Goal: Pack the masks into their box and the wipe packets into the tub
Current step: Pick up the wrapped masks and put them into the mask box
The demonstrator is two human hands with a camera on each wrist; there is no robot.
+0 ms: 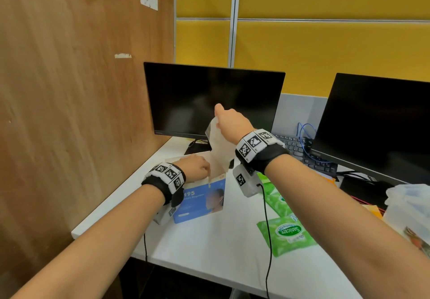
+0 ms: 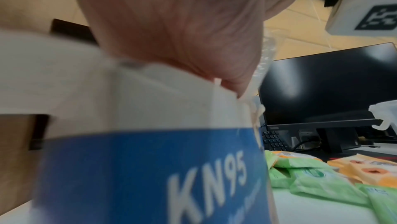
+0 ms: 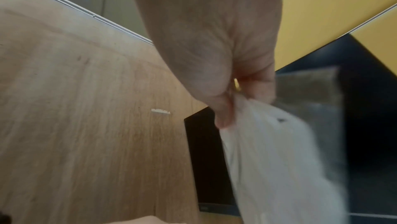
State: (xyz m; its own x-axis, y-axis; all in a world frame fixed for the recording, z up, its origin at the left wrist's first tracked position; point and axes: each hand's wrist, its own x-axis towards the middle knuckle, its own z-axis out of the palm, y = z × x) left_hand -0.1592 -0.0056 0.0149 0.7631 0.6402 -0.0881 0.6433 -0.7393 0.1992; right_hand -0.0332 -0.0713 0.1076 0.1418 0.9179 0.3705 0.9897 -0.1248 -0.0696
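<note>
We see the right hand [image 1: 229, 119] pinching the top edge of a white mask in a clear plastic sleeve [image 1: 218, 149] — hanging upright, lower end in the open blue-and-white cardboard KN95 box [image 1: 202, 202] — left hand [image 1: 194, 167] gripping that box's rim.

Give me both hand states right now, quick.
Left hand: grips the top edge of the blue-and-white KN95 cardboard mask box.
Right hand: pinches a white mask in a clear plastic sleeve above the box.
</note>
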